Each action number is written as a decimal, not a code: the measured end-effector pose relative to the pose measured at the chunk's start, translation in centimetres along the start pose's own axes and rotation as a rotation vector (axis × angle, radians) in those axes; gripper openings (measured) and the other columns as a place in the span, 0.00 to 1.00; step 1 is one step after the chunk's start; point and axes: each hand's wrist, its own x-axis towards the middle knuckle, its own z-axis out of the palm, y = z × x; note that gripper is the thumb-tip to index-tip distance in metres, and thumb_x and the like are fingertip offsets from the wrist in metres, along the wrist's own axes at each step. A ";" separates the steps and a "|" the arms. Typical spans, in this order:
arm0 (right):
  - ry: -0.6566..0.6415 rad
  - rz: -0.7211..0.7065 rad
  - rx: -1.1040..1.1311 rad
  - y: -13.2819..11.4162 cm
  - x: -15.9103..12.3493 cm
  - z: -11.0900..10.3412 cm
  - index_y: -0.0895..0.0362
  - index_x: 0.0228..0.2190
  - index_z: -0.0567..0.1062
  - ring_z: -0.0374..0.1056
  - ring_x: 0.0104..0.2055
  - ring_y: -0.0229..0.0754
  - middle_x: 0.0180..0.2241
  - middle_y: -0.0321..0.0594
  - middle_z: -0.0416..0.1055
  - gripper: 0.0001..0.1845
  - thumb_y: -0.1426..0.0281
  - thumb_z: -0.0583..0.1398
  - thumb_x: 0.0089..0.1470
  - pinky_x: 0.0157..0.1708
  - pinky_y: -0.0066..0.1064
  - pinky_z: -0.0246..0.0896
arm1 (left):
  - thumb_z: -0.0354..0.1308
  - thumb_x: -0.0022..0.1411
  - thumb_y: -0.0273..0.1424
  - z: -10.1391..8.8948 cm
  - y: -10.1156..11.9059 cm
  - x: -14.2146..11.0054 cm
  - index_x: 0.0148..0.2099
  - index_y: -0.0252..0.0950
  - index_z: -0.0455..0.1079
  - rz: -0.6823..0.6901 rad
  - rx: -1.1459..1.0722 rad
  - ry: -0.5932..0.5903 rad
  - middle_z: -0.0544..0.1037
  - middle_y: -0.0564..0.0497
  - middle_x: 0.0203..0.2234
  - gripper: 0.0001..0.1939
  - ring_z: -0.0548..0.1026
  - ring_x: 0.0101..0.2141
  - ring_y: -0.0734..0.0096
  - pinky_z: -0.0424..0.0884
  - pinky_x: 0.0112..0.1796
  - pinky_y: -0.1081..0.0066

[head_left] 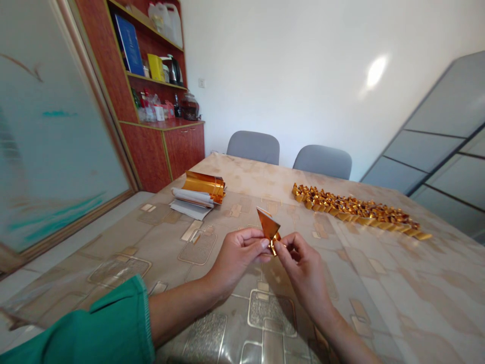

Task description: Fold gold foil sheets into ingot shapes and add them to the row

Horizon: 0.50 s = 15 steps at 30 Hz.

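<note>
A piece of gold foil paper (270, 225), partly folded to a pointed flap at the top, is pinched between both hands above the table. My left hand (242, 253) is closed on its lower left side, thumb in front. From the right, my right hand (301, 263) grips the lower right side between thumb and fingers. Some of the lower folds are hidden by the fingertips. Left of the hands lies a curled stack of gold foil sheets (204, 188) with white backs. Rows of folded gold foil pieces (356, 210) lie together on the right.
The table (428, 283) wears a patterned, glossy cover. Two grey chairs (253, 145) stand at its far side by the wall. A red-brown cabinet (184, 149) with shelves of containers and a kettle is at the back left, beside a frosted glass door (56, 136).
</note>
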 end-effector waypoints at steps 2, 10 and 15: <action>-0.015 -0.041 -0.064 -0.1 0.2 -0.1 0.55 0.26 0.73 0.62 0.23 0.37 0.22 0.34 0.69 0.13 0.61 0.61 0.58 0.24 0.27 0.55 | 0.70 0.50 0.39 -0.1 0.0 0.1 0.37 0.31 0.77 0.001 0.012 -0.024 0.80 0.47 0.31 0.16 0.77 0.30 0.71 0.74 0.35 0.71; -0.167 -0.079 -0.123 0.3 1.2 -1.0 0.55 0.23 0.70 0.55 0.22 0.35 0.20 0.30 0.63 0.14 0.62 0.64 0.55 0.22 0.27 0.47 | 0.72 0.47 0.38 -0.4 0.1 0.2 0.30 0.31 0.74 -0.102 -0.033 -0.031 0.78 0.51 0.25 0.16 0.75 0.28 0.74 0.74 0.32 0.74; -0.280 -0.006 0.110 0.9 1.0 -1.3 0.55 0.30 0.74 0.64 0.29 0.39 0.27 0.35 0.70 0.10 0.61 0.64 0.55 0.29 0.29 0.57 | 0.73 0.46 0.36 -0.3 0.1 0.2 0.30 0.31 0.73 -0.163 -0.101 0.005 0.77 0.53 0.25 0.16 0.75 0.27 0.77 0.74 0.32 0.76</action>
